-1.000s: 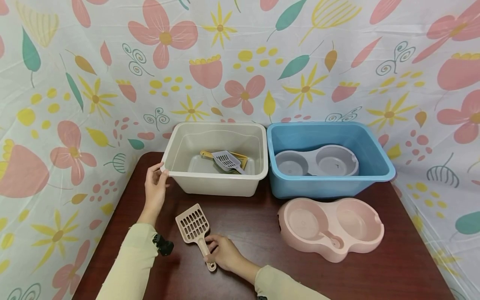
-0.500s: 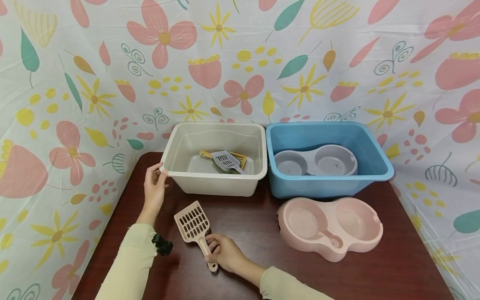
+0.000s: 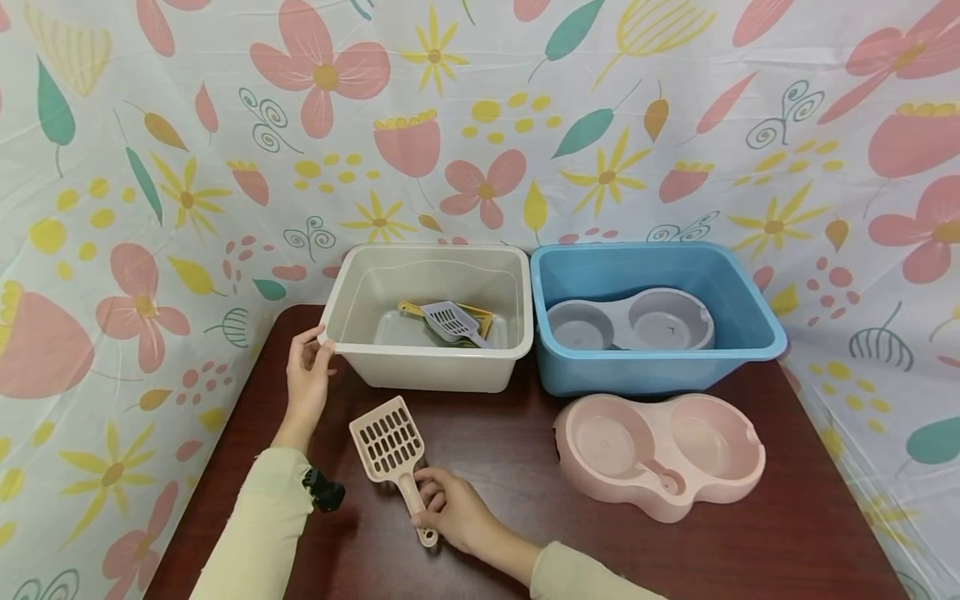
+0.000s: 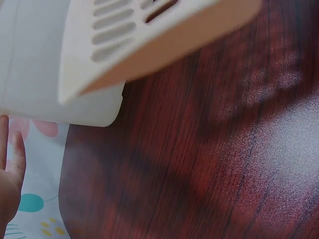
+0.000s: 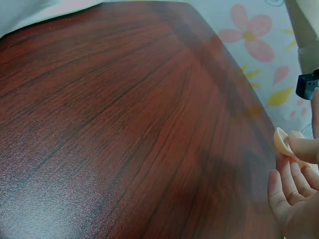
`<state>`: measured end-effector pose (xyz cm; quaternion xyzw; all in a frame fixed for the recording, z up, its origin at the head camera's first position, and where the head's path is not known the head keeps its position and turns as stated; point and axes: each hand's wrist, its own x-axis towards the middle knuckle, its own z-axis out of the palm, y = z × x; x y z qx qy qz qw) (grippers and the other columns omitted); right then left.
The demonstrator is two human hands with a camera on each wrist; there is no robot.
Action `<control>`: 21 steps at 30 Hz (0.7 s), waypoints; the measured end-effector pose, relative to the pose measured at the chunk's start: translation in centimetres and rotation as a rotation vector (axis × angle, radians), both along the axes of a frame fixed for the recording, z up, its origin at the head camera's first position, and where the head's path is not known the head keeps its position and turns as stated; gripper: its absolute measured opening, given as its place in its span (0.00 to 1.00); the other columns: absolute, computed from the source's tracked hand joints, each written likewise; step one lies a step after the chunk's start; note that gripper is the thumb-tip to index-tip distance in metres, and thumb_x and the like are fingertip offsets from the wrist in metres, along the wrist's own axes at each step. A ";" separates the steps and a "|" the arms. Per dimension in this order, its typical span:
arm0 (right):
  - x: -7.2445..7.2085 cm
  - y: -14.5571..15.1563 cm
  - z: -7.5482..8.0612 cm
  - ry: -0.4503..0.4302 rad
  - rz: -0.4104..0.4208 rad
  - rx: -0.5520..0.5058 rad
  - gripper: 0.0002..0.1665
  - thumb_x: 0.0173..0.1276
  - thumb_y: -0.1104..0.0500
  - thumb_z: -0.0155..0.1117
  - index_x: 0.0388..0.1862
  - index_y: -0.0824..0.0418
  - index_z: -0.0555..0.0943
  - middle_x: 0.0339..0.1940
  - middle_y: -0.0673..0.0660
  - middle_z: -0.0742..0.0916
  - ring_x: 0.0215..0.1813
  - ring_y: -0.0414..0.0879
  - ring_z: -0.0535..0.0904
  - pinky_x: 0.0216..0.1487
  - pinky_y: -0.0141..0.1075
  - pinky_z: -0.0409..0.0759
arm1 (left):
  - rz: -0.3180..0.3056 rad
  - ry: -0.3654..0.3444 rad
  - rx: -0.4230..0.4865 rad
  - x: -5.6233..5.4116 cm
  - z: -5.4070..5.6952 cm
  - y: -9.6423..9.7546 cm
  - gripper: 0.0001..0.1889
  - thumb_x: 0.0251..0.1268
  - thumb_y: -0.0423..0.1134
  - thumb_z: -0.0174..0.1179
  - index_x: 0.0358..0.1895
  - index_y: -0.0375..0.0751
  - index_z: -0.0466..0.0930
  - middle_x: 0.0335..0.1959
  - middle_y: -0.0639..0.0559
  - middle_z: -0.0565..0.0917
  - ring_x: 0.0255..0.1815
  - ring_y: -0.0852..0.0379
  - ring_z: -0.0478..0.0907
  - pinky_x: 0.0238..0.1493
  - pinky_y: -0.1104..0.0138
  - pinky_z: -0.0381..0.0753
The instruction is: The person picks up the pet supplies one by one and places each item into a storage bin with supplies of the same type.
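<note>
My right hand (image 3: 455,510) pinches the handle of a beige slotted litter scoop (image 3: 390,442), whose blade points away from me toward the bins. The scoop's blade (image 4: 149,40) looms large in the left wrist view, with its shadow on the table. In the right wrist view, thumb and fingers (image 5: 299,179) hold the handle end. My left hand (image 3: 306,383) grips the front left corner of the beige litter box (image 3: 435,367), thumb and fingertips at its rim. Inside that box lie a grey litter scoop (image 3: 450,321) and yellow pieces (image 3: 411,308) partly beneath it.
Right of the beige box stands a blue litter box (image 3: 645,375) holding a grey double pet bowl (image 3: 671,321). A pink double pet bowl (image 3: 660,462) sits on the dark wood table (image 3: 495,433) in front of it. Floral cloth (image 3: 480,125) hangs behind and at both sides.
The beige scoop's blade has risen slightly and shifted toward the litter box, with my right hand moving along a little. My left hand stays on the box corner.
</note>
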<state>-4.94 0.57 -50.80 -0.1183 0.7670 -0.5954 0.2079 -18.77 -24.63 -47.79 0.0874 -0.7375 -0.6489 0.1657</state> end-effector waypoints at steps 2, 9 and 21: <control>0.1 0.1 0.2 -0.006 -0.007 -0.013 0.30 0.55 0.73 0.75 0.58 0.66 0.77 0.35 0.49 0.82 0.32 0.37 0.76 0.30 0.28 0.77 | 0.004 0.010 -0.008 -0.1 -0.2 0.0 0.19 0.77 0.39 0.52 0.66 0.39 0.67 0.49 0.47 0.75 0.49 0.54 0.74 0.38 0.73 0.75; 0.2 0.2 0.9 -0.049 -0.030 -0.066 0.32 0.53 0.76 0.74 0.58 0.67 0.77 0.38 0.52 0.81 0.32 0.38 0.75 0.30 0.26 0.75 | -0.003 0.027 -0.022 0.0 -0.3 0.0 0.19 0.77 0.40 0.52 0.66 0.40 0.67 0.50 0.45 0.76 0.47 0.57 0.74 0.39 0.73 0.75; 0.4 0.5 2.6 -0.061 -0.059 -0.184 0.32 0.53 0.79 0.71 0.59 0.69 0.75 0.39 0.53 0.80 0.33 0.36 0.71 0.32 0.24 0.71 | -0.016 0.010 -0.009 1.0 1.9 0.7 0.19 0.76 0.34 0.51 0.66 0.33 0.66 0.44 0.55 0.77 0.44 0.64 0.74 0.38 0.74 0.75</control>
